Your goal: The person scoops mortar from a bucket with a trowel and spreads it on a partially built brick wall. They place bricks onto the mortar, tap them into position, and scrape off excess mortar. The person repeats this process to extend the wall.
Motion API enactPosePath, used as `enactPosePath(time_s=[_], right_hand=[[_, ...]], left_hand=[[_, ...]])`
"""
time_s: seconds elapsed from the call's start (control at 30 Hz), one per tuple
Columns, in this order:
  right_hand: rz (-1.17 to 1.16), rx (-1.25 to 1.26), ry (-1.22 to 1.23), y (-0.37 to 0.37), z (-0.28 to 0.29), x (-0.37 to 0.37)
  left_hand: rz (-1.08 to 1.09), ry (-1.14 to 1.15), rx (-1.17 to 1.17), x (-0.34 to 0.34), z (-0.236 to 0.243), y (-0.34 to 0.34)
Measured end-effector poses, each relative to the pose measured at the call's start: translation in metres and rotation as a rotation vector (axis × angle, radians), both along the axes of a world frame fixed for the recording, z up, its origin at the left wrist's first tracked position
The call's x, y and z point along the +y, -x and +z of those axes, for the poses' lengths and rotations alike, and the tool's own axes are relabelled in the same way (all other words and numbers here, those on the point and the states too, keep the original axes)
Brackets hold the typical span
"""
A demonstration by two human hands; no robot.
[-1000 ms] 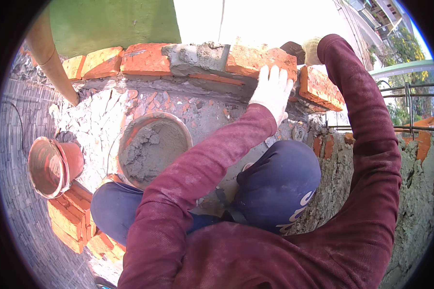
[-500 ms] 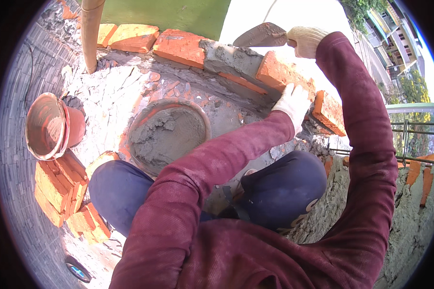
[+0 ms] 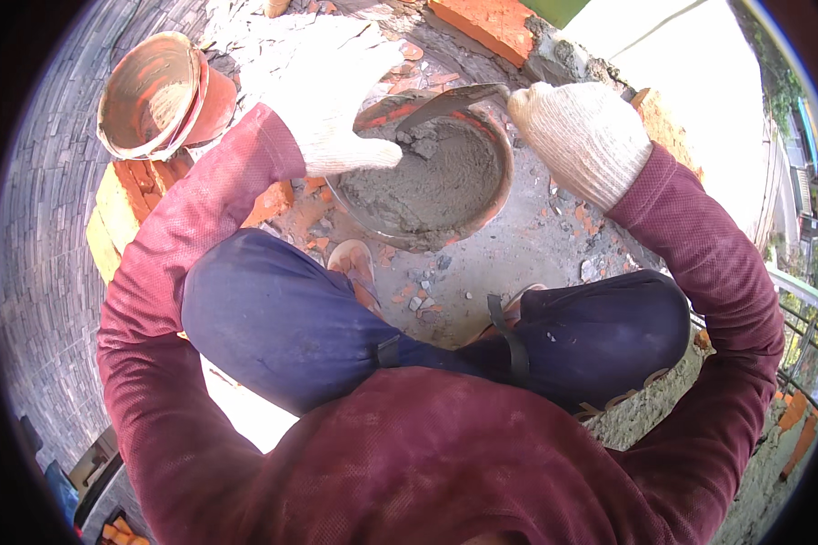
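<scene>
- Nearest on my feed: the person's maroon shirt (image 3: 400,454), then dark blue trousers (image 3: 273,309), knees bent and splayed wide.
- Past the knees I get a sandal (image 3: 354,262) on the gritty floor (image 3: 482,282), brick chips and small stones scattered about.
- Mortar bucket (image 3: 507,177) sits on that floor just ahead of the feet, between the two forearms; I see grey mortar (image 3: 427,186) in it, surface lumpy toward the far side.
- Left grip (image 3: 336,109), white glove, badly overexposed: fingers apart, thumb pointing right across the bucket's left rim. Can't tell if it touches the rim.
- Right grip (image 3: 577,136), white knit glove: closed in a fist on the trowel (image 3: 441,106), handle hidden inside the glove.
- Trowel blade points left over the far part of the bucket, tip near the lumps; I can't tell if it meets the mortar.
- Off to the left, stacked bricks (image 3: 118,204), with nested buckets (image 3: 218,102) tilted just beyond them.
- Farthest: orange wall brick (image 3: 486,25) beside a grey mortar joint (image 3: 554,56), and another brick (image 3: 668,132) partly behind the right glove, sunlit.
</scene>
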State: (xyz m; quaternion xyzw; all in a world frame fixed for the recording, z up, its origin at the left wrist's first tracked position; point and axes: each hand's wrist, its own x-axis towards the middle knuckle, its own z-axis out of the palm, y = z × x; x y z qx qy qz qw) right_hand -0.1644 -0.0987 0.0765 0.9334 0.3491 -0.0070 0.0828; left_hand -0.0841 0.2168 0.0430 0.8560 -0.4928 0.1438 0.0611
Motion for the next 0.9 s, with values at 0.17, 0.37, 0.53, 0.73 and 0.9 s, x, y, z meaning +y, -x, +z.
enactPosePath(time_s=[0.17,0.37,0.53,0.73,0.9], right_hand=[[0.105,-0.134,-0.052,-0.015,-0.032,0.036],[0.146,0.012,0.222,0.012,-0.034,0.082],[0.185,-0.075,0.147,0.018,-0.001,0.054],[0.030,-0.030,0.297,0.043,-0.015,0.073],[-0.144,0.288,0.074,0.047,-0.004,0.029]], left_hand=[[0.261,-0.081,0.548,0.037,-0.005,0.006],[0.546,0.011,1.167,0.073,-0.040,0.010],[0.558,0.740,1.834,0.107,-0.159,0.029],[0.540,1.085,1.997,0.084,-0.169,0.035],[0.513,1.131,1.880,0.037,-0.138,0.036]])
